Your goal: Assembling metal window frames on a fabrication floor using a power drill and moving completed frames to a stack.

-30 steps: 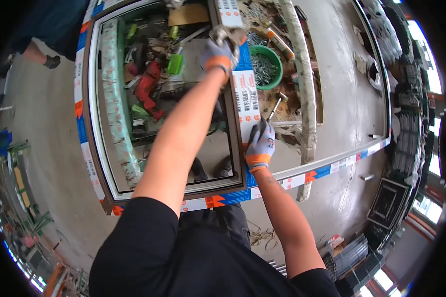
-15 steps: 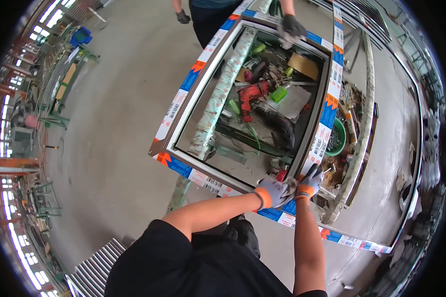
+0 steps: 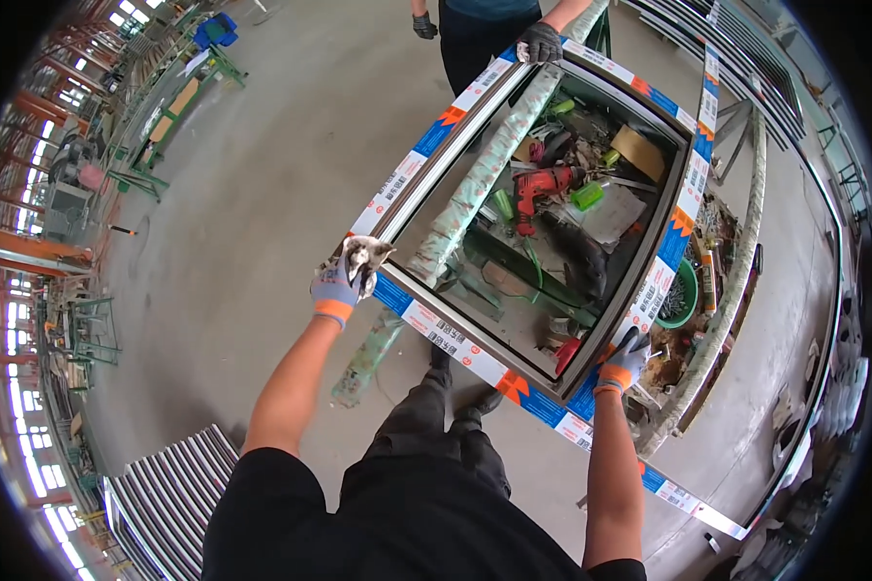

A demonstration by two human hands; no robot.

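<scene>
The rectangular frame [image 3: 494,347] lies ahead of us toward 1 o'clock, its long axis running from 7 to 1, a near corner by each hand. Our left hand [image 3: 333,289] is at its 8 o'clock corner, fingers bunched around a crumpled, smudged cloth [image 3: 366,255]; our right hand [image 3: 623,366] rests against its 5 o'clock edge, though we can't make out whether those fingers pinch it. Both wear grey gloves with orange cuffs.

The frame is slim, smooth and brown, its outer faces covered in glossy blue, white and orange film [image 3: 443,334]. Beneath its left part runs a mottled green wrapped beam [image 3: 480,179]; through the opening shows a red drill [image 3: 541,189]. A round green bowl [image 3: 687,295] of small metal pieces sits at 4 o'clock, and a co-worker's dark-gloved hand [image 3: 545,44] at 12.
</scene>
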